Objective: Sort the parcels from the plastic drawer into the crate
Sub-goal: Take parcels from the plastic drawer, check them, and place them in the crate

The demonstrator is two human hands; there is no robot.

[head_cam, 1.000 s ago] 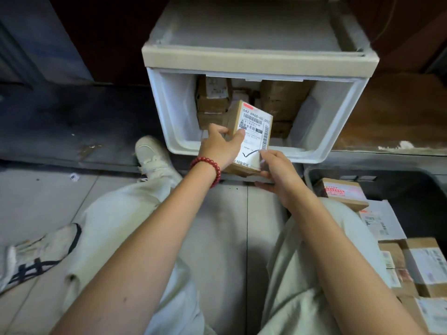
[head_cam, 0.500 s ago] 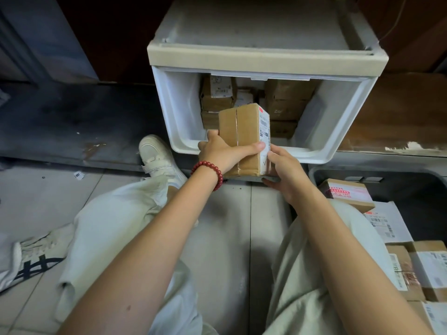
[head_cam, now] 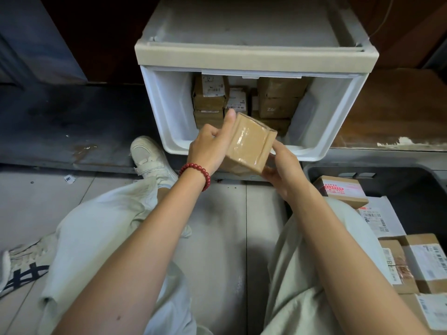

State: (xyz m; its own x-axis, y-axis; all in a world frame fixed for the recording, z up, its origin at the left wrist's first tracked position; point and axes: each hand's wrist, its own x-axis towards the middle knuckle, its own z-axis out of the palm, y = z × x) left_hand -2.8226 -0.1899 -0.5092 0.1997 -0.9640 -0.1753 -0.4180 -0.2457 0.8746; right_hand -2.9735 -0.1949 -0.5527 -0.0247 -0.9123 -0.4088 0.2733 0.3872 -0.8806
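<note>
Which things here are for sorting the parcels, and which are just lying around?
For the job:
the taped parcel, held by the left hand and the right hand
the plastic drawer holding the waiting parcels
the dark crate holding the sorted parcels

Just lying about:
the striped shoe
the paper scrap on the floor

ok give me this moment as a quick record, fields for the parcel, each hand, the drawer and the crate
held parcel: brown taped box, tilted, in front of the drawer opening
left hand: grips its left side, thumb up along the edge
right hand: holds its lower right corner
plastic drawer: open, brown parcels stacked at its back
crate: dark, at the person's right, labelled parcels inside
</note>
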